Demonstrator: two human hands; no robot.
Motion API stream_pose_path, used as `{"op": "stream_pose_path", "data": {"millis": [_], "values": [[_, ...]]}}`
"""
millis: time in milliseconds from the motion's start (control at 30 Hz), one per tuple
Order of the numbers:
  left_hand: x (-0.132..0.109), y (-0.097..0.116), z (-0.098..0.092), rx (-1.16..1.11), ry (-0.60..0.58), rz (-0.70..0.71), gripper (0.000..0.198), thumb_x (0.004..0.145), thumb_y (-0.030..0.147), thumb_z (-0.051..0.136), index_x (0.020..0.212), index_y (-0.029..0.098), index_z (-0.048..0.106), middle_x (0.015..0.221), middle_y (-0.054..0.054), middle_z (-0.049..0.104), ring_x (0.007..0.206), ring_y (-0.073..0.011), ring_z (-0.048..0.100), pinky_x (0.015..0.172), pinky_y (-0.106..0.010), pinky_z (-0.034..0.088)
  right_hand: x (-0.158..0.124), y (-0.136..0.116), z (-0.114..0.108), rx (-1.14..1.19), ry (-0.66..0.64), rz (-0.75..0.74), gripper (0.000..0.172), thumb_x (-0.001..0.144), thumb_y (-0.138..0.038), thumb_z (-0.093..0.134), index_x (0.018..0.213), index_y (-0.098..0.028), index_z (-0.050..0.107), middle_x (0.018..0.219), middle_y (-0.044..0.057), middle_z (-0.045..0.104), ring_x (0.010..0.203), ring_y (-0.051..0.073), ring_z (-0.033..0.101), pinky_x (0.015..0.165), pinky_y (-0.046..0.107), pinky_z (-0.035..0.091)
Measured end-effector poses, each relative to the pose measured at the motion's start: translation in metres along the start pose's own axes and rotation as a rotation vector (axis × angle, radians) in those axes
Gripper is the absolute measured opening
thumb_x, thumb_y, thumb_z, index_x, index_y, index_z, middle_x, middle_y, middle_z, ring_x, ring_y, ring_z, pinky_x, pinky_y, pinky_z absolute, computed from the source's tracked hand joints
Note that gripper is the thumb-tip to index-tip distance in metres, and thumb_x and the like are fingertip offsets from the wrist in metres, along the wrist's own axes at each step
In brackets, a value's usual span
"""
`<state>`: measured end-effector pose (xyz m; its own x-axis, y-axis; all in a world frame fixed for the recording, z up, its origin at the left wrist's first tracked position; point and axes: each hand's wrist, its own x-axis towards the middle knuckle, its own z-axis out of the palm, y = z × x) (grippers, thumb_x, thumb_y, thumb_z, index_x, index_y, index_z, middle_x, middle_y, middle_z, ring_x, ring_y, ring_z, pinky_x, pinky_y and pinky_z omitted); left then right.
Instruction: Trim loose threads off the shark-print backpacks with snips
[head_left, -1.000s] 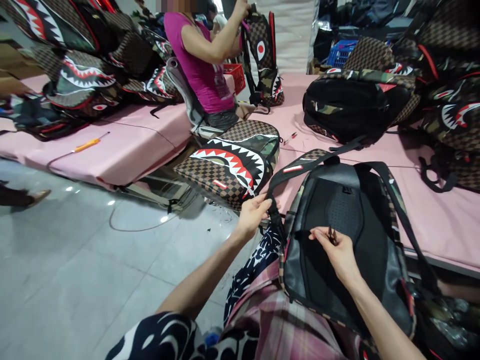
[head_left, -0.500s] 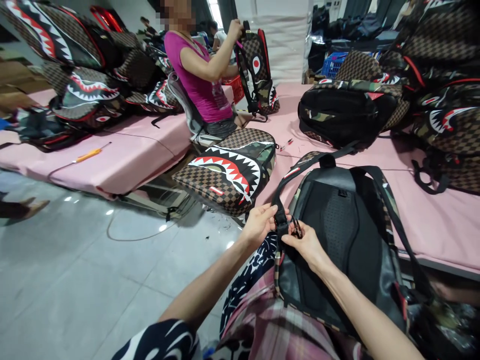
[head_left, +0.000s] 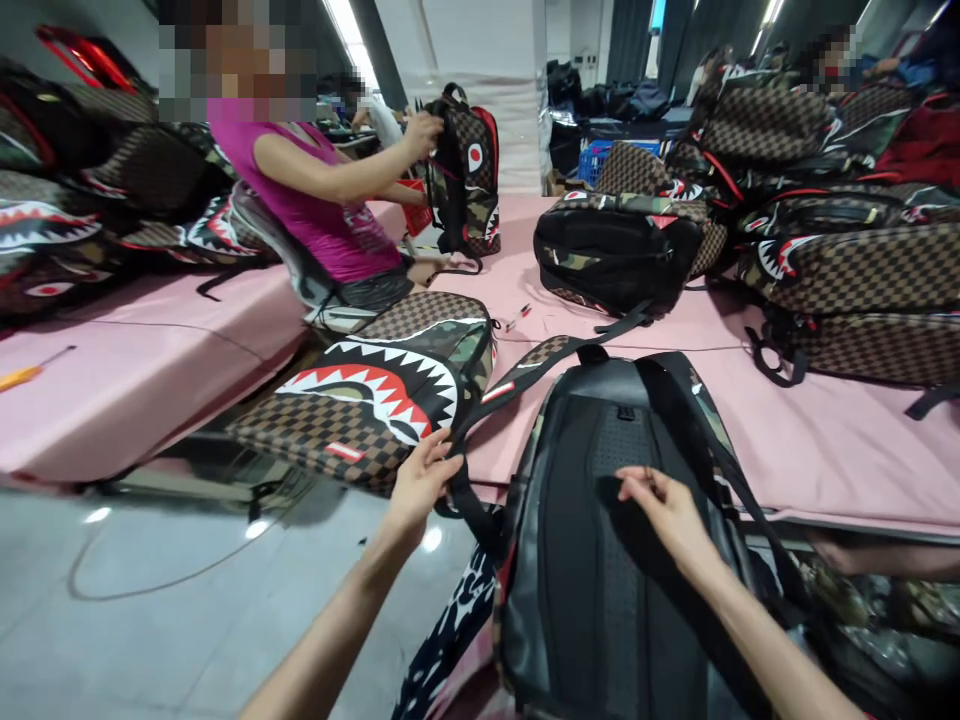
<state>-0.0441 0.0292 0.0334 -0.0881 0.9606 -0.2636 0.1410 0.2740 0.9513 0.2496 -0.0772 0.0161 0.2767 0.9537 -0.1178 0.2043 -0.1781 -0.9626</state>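
Note:
A backpack (head_left: 577, 560) leans against the table's edge over my lap, its black padded back facing up. My left hand (head_left: 420, 485) is closed on the edge of its left shoulder strap (head_left: 469, 500), holding it out to the side. Over the back panel, my right hand (head_left: 667, 515) is closed in a pinch, apart from the strap. A small dark thing shows among its fingers, too unclear to name. Just beyond my left hand lies another backpack (head_left: 375, 385), checkered, with a shark-mouth print facing up.
The pink-covered table (head_left: 810, 440) carries a black-sided backpack (head_left: 615, 255), a red-and-white pen (head_left: 517, 318) and stacked backpacks (head_left: 862, 270) at right. Across it a seated person (head_left: 322, 190) handles an upright backpack (head_left: 469, 180). An orange-handled tool (head_left: 30, 375) lies at left.
My right hand has left the strap and moved right over the back panel. My left hand has drawn the strap leftward. The view has turned to the right.

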Motion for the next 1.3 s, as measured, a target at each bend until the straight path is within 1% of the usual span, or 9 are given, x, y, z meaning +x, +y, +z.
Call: {"op": "stream_pose_path", "data": {"millis": [133, 233, 267, 333, 433, 633, 833, 1100, 1300], "values": [[-0.013, -0.018, 0.039, 0.470, 0.152, 0.712, 0.034, 0.074, 0.019, 0.057, 0.108, 0.019, 0.058, 0.112, -0.009, 0.057, 0.106, -0.0231, 0.054, 0.092, -0.040, 0.044, 0.049, 0.010, -0.044, -0.253, 0.166, -0.088, 0.035, 0.085, -0.044, 0.042, 0.085, -0.018, 0.064, 0.084, 0.007, 0.067, 0.083, 0.021, 0.060, 0.076, 0.032, 0.043], [-0.027, -0.019, 0.114, 0.686, -0.367, 1.219, 0.033, 0.083, 0.012, 0.043, 0.109, 0.026, 0.058, 0.107, -0.002, 0.061, 0.111, -0.0171, 0.051, 0.099, -0.036, 0.040, 0.091, 0.012, -0.052, -0.521, 0.198, -0.232, 0.031, 0.088, -0.031, 0.035, 0.093, -0.017, 0.062, 0.097, 0.009, 0.065, 0.090, 0.019, 0.059, 0.078, 0.029, 0.042], [-0.025, -0.014, 0.140, 0.755, -0.475, 1.241, 0.034, 0.084, 0.011, 0.041, 0.111, 0.025, 0.057, 0.112, -0.002, 0.061, 0.115, -0.0170, 0.048, 0.101, -0.036, 0.037, 0.103, 0.011, -0.054, -0.613, 0.220, -0.260, 0.030, 0.086, -0.026, 0.035, 0.094, -0.016, 0.062, 0.099, 0.010, 0.065, 0.090, 0.019, 0.059, 0.077, 0.028, 0.042], [-0.008, 0.003, 0.186, 0.895, -0.441, 1.106, 0.034, 0.087, 0.013, 0.036, 0.116, 0.019, 0.053, 0.123, -0.007, 0.055, 0.121, -0.0199, 0.042, 0.100, -0.037, 0.037, 0.120, 0.009, -0.061, -0.746, 0.258, -0.253, 0.026, 0.083, -0.022, 0.038, 0.090, -0.016, 0.063, 0.091, 0.011, 0.065, 0.083, 0.021, 0.060, 0.072, 0.029, 0.041], [0.034, 0.038, 0.225, 1.136, -0.460, 0.780, 0.032, 0.091, 0.026, 0.033, 0.109, 0.015, 0.057, 0.113, -0.011, 0.060, 0.111, -0.0263, 0.050, 0.091, -0.042, 0.041, 0.131, 0.005, -0.077, -0.949, 0.151, -0.187, 0.020, 0.082, -0.026, 0.045, 0.079, -0.018, 0.063, 0.076, 0.008, 0.065, 0.070, 0.020, 0.059, 0.062, 0.028, 0.037], [0.090, 0.070, 0.241, 1.240, -0.685, 0.587, 0.042, 0.078, 0.055, 0.051, 0.069, 0.017, 0.065, 0.075, -0.008, 0.067, 0.081, -0.0232, 0.063, 0.074, -0.030, 0.045, 0.119, -0.006, -0.089, -1.019, -0.216, -0.283, 0.027, 0.084, -0.041, 0.050, 0.070, -0.019, 0.060, 0.070, 0.003, 0.064, 0.065, 0.016, 0.060, 0.056, 0.024, 0.034], [0.100, 0.047, 0.263, 1.307, -0.676, 0.421, 0.044, 0.058, 0.058, 0.070, 0.050, 0.016, 0.059, 0.056, -0.005, 0.060, 0.070, -0.0228, 0.063, 0.069, -0.028, 0.044, 0.069, -0.001, -0.067, -1.106, -0.177, -0.753, 0.026, 0.088, -0.020, 0.044, 0.065, -0.017, 0.055, 0.063, 0.000, 0.056, 0.047, 0.010, 0.048, 0.049, 0.027, 0.023], [0.075, 0.044, 0.240, 1.244, -0.624, 0.427, 0.033, 0.077, 0.048, 0.057, 0.069, 0.017, 0.064, 0.061, -0.003, 0.061, 0.070, -0.0181, 0.062, 0.064, -0.024, 0.042, 0.042, 0.009, -0.065, -0.980, -0.118, -0.925, 0.025, 0.091, -0.020, 0.044, 0.070, -0.016, 0.057, 0.062, -0.001, 0.054, 0.050, 0.010, 0.047, 0.053, 0.026, 0.028], [0.048, 0.029, 0.221, 1.170, -0.844, 0.809, 0.038, 0.070, 0.040, 0.069, 0.104, 0.026, 0.057, 0.099, -0.001, 0.061, 0.081, -0.0188, 0.063, 0.065, -0.025, 0.044, 0.035, 0.025, -0.066, -0.994, -0.084, -0.872, 0.021, 0.091, -0.020, 0.045, 0.075, -0.016, 0.059, 0.067, 0.000, 0.057, 0.052, 0.010, 0.049, 0.054, 0.025, 0.031]]}}
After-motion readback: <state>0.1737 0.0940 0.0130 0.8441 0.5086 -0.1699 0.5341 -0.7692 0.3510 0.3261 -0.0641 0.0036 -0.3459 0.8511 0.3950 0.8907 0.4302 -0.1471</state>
